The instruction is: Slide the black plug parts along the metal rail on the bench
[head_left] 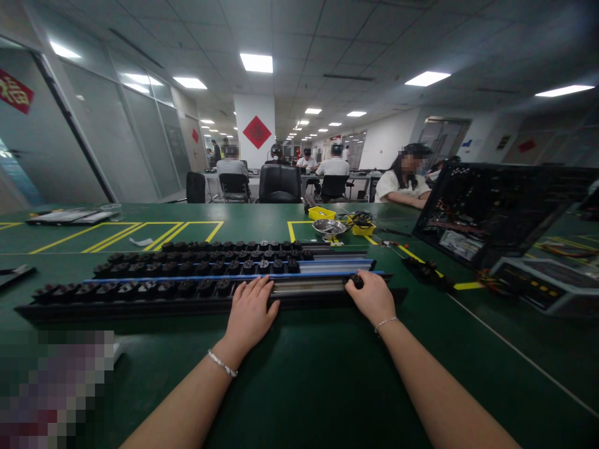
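Note:
A long black rail (309, 302) lies across the green table in front of me, its left part lined with a row of black socket modules (178, 289). My left hand (250, 312) rests at the right end of that row, fingers stretched out and lying over the rail. Between the thumb and fingers of my right hand (374, 298) is a small black socket module (356, 281), held at the rail's right end. The bare channel (304, 284) shows between my hands. Behind are more rows of similar modules (194, 268), with blue strips (334, 267) along the rails.
Beyond the rails stand a metal bowl (329, 227) and yellow bins (322, 213). To the right are an open computer case (496, 212) and a power supply unit (543, 284). A co-worker (402, 181) sits across the table. Papers (72, 216) lie at the far left.

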Tool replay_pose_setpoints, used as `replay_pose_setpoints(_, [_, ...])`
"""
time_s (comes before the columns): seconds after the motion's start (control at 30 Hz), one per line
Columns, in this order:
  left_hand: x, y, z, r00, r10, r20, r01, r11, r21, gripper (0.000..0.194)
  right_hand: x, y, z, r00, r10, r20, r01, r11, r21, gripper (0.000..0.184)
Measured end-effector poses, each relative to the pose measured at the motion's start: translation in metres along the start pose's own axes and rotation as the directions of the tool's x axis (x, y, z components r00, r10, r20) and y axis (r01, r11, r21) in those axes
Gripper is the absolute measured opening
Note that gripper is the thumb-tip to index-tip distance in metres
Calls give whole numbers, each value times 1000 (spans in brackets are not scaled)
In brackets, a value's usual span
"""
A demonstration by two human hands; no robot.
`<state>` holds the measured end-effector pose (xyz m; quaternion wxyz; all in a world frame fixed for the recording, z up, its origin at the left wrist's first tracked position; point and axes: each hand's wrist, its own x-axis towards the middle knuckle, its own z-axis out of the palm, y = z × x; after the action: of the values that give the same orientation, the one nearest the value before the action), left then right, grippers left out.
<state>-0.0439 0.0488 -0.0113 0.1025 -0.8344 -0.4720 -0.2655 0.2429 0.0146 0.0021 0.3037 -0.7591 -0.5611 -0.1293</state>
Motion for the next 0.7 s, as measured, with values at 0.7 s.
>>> replay_pose_setpoints(0.7, [0, -2, 0, 1000, 17, -26, -18, 1000, -9, 39, 1, 5, -3, 998, -51, -44, 48, 996, -71, 17])
